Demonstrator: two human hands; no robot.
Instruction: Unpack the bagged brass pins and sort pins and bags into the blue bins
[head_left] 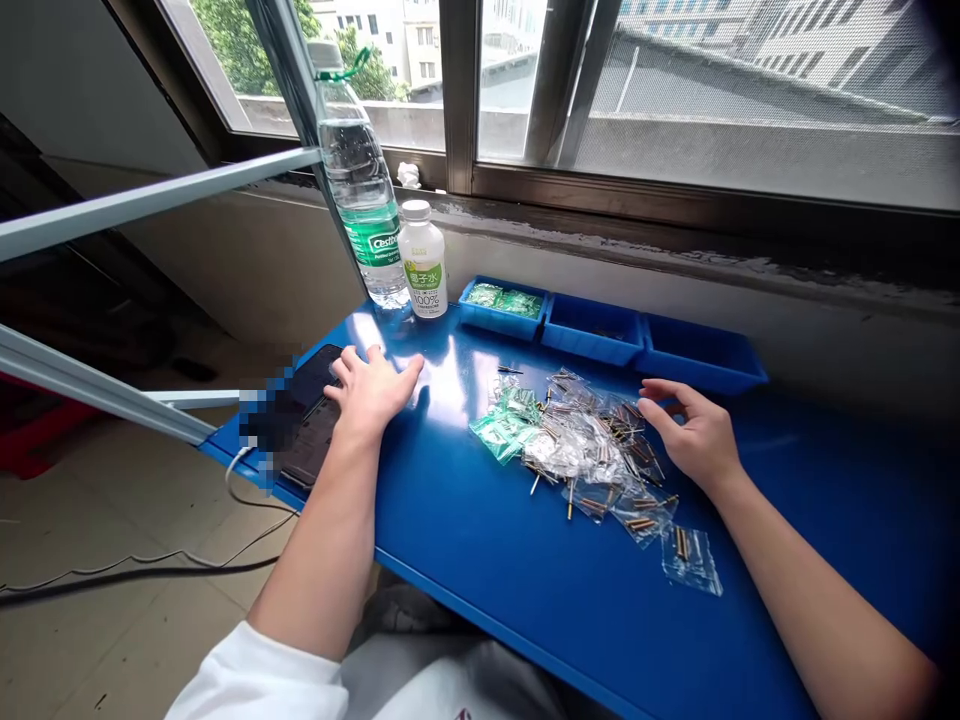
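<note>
My left hand (375,388) is stretched out palm down with its fingers spread, and no object shows in it. Its fingertips reach the edge of a dark, flat, phone-like device (309,440), part of which is blurred out. My right hand (694,432) hovers at the right side of a heap of small clear plastic bags (592,440). Its thumb and forefinger are curved with a gap between them, and nothing visible is held. Thin metal pins (641,522) lie in and among the bags. Green-tinted packets (504,428) rest at the heap's left.
Three joined blue bins (592,343) line the table's back edge; the left one holds green packets (504,298). A large water bottle (364,190) and a smaller white bottle (424,265) stand at the back left. A metal frame (161,195) and a cable (232,475) border the table's left side.
</note>
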